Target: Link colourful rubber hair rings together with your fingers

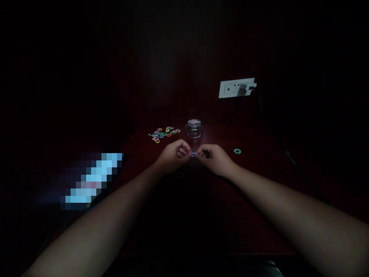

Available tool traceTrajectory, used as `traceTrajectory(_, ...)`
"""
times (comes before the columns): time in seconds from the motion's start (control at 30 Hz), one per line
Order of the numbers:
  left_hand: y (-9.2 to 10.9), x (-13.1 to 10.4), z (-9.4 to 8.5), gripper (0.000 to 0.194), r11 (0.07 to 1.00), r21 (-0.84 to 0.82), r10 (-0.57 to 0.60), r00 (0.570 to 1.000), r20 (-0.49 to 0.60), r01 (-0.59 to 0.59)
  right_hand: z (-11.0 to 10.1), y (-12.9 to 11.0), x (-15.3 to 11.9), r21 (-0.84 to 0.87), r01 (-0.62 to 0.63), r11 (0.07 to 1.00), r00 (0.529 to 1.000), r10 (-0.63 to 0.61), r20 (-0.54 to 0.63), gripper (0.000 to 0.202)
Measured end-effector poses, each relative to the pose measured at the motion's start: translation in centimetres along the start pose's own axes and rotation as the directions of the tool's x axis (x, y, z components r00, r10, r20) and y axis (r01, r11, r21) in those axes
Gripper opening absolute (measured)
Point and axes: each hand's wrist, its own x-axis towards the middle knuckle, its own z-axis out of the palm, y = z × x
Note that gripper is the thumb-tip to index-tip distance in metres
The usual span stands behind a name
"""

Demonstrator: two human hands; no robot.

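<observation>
Between my two hands is a small pale purple hair tie (193, 154), pinched from both sides. My left hand (175, 154) closes thumb and fingertips on its left end. The fingertips of my right hand (212, 156) press together on the other end. Just behind them stands a clear jar (194, 132) with a patterned lid. Several coloured hair ties (164, 134) lie loosely spread to the left of the jar. A single green hair tie (237, 151) rests to the right of my right hand. Below my left hand, a faint dark ring (179, 175) is hard to make out.
The dark red table (219, 200) is dimly lit. A blurred-out bright screen (98, 181) lies at the left, beside my left forearm. On the back wall is a white socket plate (236, 88) with a plug and a cable running down the right side.
</observation>
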Motion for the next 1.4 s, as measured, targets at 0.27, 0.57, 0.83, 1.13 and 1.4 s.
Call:
traceTrajectory(0.27,0.21,-0.03,0.00,0.020,1.000,0.017,0.005,0.999,0.034,-0.005,-0.01,0.04,-0.03,0.011,-0.045,0.999,0.999,0.045,0.000,0.020)
traceTrajectory(0.57,0.80,-0.30,0.22,0.018,0.999,0.011,-0.043,0.992,0.120,0.042,-0.22,0.09,0.10,-0.089,-0.036,0.995,0.997,0.030,-0.071,0.016)
traceTrajectory(0.83,0.59,-0.29,0.32,0.018,0.996,-0.057,-0.057,0.991,0.122,0.064,-0.17,0.14,0.16,-0.086,-0.014,0.996,0.995,0.006,-0.095,0.013)
traceTrajectory(1.13,0.86,-0.54,0.28,0.022,0.996,-0.085,-0.005,0.985,0.174,0.020,-0.07,0.02,0.07,-0.032,0.001,0.999,0.997,-0.003,-0.076,0.008)
traceTrajectory(1.4,1.00,-0.57,0.26,0.028,0.998,-0.028,0.064,0.979,0.192,-0.059,-0.17,-0.18,0.05,-0.062,-0.021,0.998,0.996,0.016,-0.088,0.010)
